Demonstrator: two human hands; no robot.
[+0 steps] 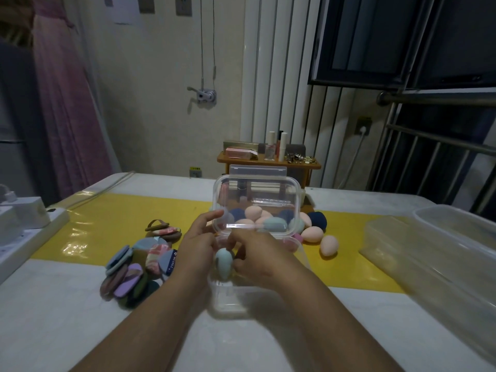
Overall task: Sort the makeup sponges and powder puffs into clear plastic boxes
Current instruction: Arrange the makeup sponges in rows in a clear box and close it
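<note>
A clear plastic box (pixel 228 302) stands on the table in front of me, and its hinged lid (pixel 256 194) is raised upright. My left hand (pixel 197 242) pinches the lid's lower left corner. My right hand (pixel 259 255) grips a light blue egg-shaped sponge (pixel 224 264) just above the box's open base. Several peach, navy and teal sponges (pixel 312 234) lie behind the box, some seen through the lid. A pile of flat powder puffs (pixel 134 267) in several colours lies to the left of the box.
Large clear plastic containers (pixel 434 251) stand at the table's right edge. A white power strip with adapters (pixel 26 226) sits at the left edge. A small wooden shelf with cosmetics (pixel 268 159) stands behind the table. A yellow strip (pixel 107 210) runs across the table.
</note>
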